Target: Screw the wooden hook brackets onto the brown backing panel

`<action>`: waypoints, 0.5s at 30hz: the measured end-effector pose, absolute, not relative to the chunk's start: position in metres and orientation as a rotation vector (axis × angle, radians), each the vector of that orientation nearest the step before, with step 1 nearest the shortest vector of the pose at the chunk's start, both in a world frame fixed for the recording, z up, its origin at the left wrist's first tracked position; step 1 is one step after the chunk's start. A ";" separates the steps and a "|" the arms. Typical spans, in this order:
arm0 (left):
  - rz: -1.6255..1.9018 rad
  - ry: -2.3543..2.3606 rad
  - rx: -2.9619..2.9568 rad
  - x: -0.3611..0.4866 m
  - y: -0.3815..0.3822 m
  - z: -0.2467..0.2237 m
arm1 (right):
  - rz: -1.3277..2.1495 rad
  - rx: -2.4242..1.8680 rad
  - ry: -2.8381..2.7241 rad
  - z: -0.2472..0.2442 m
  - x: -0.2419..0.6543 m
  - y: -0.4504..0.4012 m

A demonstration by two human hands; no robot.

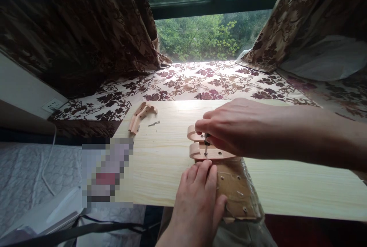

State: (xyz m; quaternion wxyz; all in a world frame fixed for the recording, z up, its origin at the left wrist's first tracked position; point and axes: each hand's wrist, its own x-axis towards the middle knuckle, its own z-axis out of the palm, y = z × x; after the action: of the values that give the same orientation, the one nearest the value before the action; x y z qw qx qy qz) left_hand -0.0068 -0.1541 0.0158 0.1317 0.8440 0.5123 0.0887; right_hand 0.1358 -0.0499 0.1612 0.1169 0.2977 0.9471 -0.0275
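Observation:
My right hand [226, 126] is closed around a small screwdriver [206, 145], its shaft pointing down. The driver's tip meets a screw in the nearer of two curved wooden pieces [212, 153]. The farther wooden piece [193, 133] lies just behind and is partly hidden by my right hand. Both rest by the far end of a brown cardboard piece [232, 189] wrapped in clear plastic, with several screws on it. My left hand [197, 189] lies with its fingers stretched out against the nearer piece's front edge and the cardboard.
More curved wooden pieces [140, 117] lie at the back left of the pale wooden board [160, 151], near a small metal part [154, 123]. A blurred-out object [110, 174] is at the board's left edge. Behind the board is a flowered cloth [189, 82] below a window.

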 end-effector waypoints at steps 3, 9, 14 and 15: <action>0.252 1.493 2.447 -0.007 -0.154 0.016 | -0.089 0.817 2.886 0.158 0.139 -0.050; 0.266 1.490 2.452 -0.007 -0.153 0.015 | -0.052 0.842 2.884 0.149 0.135 -0.050; 0.254 1.492 2.440 -0.007 -0.154 0.016 | -0.006 0.935 2.770 0.158 0.129 -0.052; 0.250 1.492 2.436 -0.007 -0.154 0.016 | -0.026 0.920 2.766 0.160 0.129 -0.052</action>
State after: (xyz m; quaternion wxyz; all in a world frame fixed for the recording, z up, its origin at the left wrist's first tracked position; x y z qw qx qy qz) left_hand -0.0070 -0.1544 0.0161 0.1364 0.8416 0.5154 0.0863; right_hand 0.1287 -0.0520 0.1602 0.1132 0.3136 0.9427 -0.0088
